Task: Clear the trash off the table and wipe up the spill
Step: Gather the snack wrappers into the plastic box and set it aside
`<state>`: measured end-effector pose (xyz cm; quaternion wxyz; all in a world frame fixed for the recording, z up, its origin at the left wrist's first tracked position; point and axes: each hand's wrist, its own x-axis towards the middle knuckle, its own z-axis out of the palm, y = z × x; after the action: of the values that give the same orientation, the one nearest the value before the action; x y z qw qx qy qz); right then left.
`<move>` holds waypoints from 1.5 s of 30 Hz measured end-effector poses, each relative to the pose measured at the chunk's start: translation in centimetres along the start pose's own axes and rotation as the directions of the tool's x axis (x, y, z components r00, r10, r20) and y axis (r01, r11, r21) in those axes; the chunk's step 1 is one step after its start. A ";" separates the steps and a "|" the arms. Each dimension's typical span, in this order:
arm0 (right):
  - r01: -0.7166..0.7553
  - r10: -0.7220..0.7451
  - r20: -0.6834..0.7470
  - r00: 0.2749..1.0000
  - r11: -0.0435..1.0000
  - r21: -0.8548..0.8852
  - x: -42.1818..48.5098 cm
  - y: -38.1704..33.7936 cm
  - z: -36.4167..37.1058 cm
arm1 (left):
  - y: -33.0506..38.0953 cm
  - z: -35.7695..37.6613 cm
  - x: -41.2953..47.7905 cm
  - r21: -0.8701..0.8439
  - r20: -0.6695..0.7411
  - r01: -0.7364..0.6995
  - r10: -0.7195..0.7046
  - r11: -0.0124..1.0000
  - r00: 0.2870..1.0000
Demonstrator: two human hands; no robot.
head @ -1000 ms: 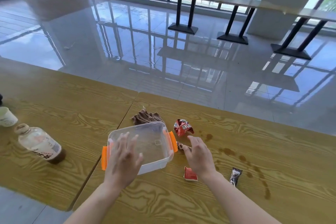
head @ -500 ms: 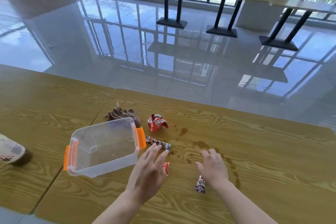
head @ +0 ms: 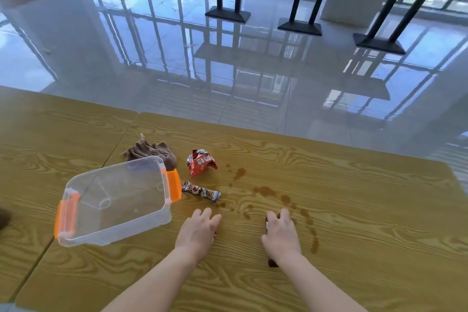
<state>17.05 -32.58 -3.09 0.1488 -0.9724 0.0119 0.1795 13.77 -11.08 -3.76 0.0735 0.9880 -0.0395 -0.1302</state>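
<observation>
On the wooden table point(head: 367, 213), my left hand point(head: 198, 230) lies palm down over a small red wrapper, of which only a sliver point(head: 215, 234) shows. My right hand point(head: 281, 234) curls over a dark snack wrapper point(head: 272, 263) whose ends stick out above and below the hand. A clear plastic bin point(head: 114, 234) with orange latches stands empty to the left of my left hand. Beyond it lie a brown rag point(head: 152, 151), a crumpled red wrapper point(head: 201, 162) and a long brown-and-white wrapper point(head: 201, 191). Brown spill drops point(head: 264, 190) trail rightward past my right hand.
A dark object point(head: 3, 218) is cut off at the left edge. A seam point(head: 121, 139) runs between two tabletops behind the bin. The table's far edge drops to a glossy tiled floor point(head: 228, 71), with black-legged tables point(head: 300, 25) far behind.
Both hands have come down onto the table: the left onto the small red wrapper, the right onto the dark wrapper. The view has shifted right, putting the bottle out of frame.
</observation>
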 end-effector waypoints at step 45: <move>0.618 -0.608 -0.112 0.786 0.767 0.173 0.6 -28.3 -3.7 | -18.6 -10.5 -7.9 -0.373 -0.470 0.280 -0.440 0.885 0.765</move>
<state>21.08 -6.62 8.07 0.2960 -0.9070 -0.2842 0.0950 10.05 9.44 5.35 0.1942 0.9516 0.1940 0.1385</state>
